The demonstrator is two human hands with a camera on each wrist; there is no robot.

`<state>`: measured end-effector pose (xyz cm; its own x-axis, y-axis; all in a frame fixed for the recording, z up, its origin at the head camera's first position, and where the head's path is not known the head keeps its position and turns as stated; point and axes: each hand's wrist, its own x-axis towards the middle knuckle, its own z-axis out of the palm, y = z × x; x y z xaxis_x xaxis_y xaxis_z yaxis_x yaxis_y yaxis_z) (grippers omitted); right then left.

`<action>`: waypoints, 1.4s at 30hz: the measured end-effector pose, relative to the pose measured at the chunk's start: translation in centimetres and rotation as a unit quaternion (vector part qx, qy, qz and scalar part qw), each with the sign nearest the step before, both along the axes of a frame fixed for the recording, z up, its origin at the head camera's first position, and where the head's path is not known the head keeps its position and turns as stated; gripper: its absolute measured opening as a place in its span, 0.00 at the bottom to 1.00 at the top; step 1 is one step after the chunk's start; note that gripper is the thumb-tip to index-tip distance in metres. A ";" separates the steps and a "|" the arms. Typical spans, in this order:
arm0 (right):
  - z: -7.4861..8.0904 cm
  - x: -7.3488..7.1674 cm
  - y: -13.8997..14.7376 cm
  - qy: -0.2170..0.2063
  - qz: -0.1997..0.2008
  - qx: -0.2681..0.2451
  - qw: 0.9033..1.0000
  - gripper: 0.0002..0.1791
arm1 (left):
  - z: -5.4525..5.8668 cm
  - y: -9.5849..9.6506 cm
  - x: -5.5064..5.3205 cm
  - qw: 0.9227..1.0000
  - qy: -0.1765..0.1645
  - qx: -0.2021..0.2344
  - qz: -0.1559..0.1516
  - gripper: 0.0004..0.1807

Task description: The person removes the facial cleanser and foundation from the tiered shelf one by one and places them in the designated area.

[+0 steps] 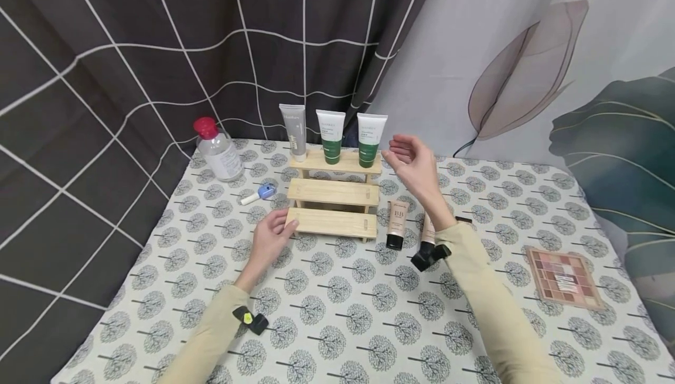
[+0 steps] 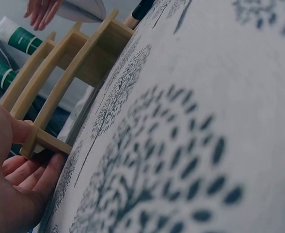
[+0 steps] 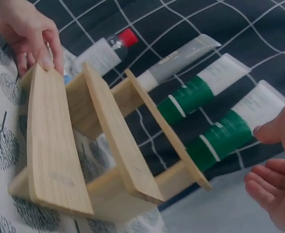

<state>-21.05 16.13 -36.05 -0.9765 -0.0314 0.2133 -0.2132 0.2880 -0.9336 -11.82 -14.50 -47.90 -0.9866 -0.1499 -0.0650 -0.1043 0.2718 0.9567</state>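
Observation:
A three-step wooden stand (image 1: pixel 333 192) stands on the patterned cloth. My left hand (image 1: pixel 270 236) grips the left end of its lowest step, thumb on top and fingers underneath, as the left wrist view shows. On the top step a grey tube (image 1: pixel 295 129) and two white-and-green tubes stand in a row, caps down. Just right of the right-hand green tube (image 1: pixel 371 140) is my right hand (image 1: pixel 413 164), fingers loosely bent and nothing held. Its thumb tip overlaps that tube (image 3: pixel 234 121) in the right wrist view. The middle green tube (image 1: pixel 331 136) stands between the others.
Left of the stand are a clear bottle with a red cap (image 1: pixel 220 152) and a small blue-and-white bottle (image 1: pixel 258 194). A beige BB tube (image 1: pixel 397 224) lies at the right, another partly hidden by my right forearm. Further right lies a makeup palette (image 1: pixel 564 278). Curtains hang behind.

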 end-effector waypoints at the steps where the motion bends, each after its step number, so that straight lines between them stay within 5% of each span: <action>1: -0.3 -0.1 -0.3 -0.001 0.004 -0.005 1.000 0.30 | 0.0 0.0 0.0 1.000 0.002 0.000 0.001 0.24; 8: -2.2 -0.4 -2.3 0.022 0.009 -0.029 0.999 0.31 | -0.2 0.0 -0.1 1.000 0.022 0.001 -0.004 0.24; 21: -3.2 -0.7 -4.9 0.058 -0.075 0.029 0.995 0.28 | -0.3 0.0 0.0 1.000 0.017 0.009 -0.003 0.23; 32: -3.3 -0.4 -4.4 0.087 -0.076 0.038 0.993 0.24 | -0.2 -0.1 -0.1 1.000 0.011 0.012 -0.002 0.24; 42: -3.0 -0.5 -1.8 0.059 -0.096 0.035 0.993 0.24 | -0.1 -0.1 -0.1 1.000 0.011 0.016 -0.002 0.25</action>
